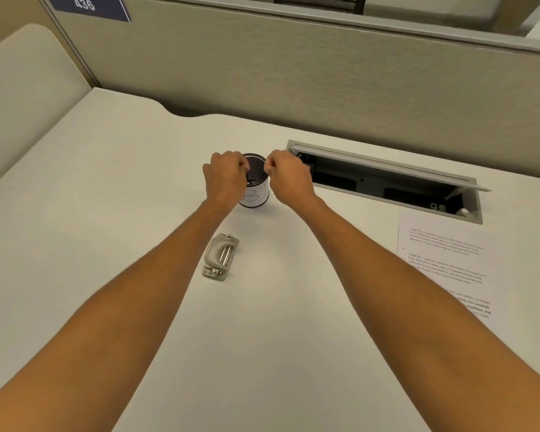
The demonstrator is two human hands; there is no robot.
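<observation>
A black mesh cup point(256, 188) with a white paper label stands upright on the white desk point(122, 188). My left hand point(226, 179) holds the cup's left rim with curled fingers. My right hand point(289, 179) is at the right rim, its fingers curled and the thumb and forefinger pinched together at the edge; whether they hold something small is hidden. A grey hole punch point(220, 257) lies on the desk nearer to me, between my forearms.
An open cable hatch point(387, 182) with a raised grey lid is sunk into the desk at the right. A printed sheet of paper point(443, 263) lies at the right edge. A beige partition wall point(293, 82) closes the back.
</observation>
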